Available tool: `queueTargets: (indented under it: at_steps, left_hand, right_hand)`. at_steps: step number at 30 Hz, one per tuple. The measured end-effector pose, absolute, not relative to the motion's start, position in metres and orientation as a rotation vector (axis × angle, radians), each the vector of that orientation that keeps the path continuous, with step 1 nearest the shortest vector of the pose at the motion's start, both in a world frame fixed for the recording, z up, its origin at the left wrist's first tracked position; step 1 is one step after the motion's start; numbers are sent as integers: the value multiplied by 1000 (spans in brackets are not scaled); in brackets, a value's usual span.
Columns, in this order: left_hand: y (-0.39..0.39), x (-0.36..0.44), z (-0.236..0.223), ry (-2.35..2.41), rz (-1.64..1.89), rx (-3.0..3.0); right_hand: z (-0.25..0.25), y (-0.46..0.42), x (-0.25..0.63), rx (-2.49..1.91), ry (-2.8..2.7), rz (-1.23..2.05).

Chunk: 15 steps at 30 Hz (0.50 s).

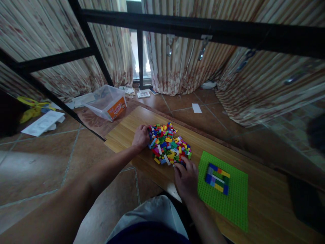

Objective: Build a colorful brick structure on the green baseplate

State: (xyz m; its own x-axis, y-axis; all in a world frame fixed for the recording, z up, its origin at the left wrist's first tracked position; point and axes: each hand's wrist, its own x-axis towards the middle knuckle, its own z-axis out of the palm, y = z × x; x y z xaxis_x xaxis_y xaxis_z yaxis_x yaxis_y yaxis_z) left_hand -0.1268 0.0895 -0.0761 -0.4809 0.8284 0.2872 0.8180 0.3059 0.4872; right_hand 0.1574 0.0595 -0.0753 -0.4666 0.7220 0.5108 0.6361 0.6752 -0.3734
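Note:
A pile of small multicoloured toy bricks (169,144) lies on the wooden bench top. My left hand (141,137) rests against the left edge of this pile, fingers loosely bent and their tips partly hidden by the bricks. At the pile's near right edge my right hand (187,176) touches bricks, its thumb and fingers apart. A tiny white piece (174,165) shows by the thumb tip; whether the thumb touches it is unclear. To the right lies a green studded baseplate (236,206). On it sits a roughly rectangular brick build (218,178) in blue, yellow, green, white and red.
The long wooden bench (264,203) runs across in front of me. A clear plastic box (101,105) with an orange label stands on the floor beyond its left end. Black metal bars (177,25) cross above. Striped curtains (175,67) hang behind. White packaging (43,123) lies at left.

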Motion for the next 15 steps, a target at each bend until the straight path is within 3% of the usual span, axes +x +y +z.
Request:
queueTargets:
  at_steps: [15]
  left_hand:
    - [89,-125,-71,2521,905,1616]
  right_hand:
    - [-48,117,102,-1222,-2171,307]
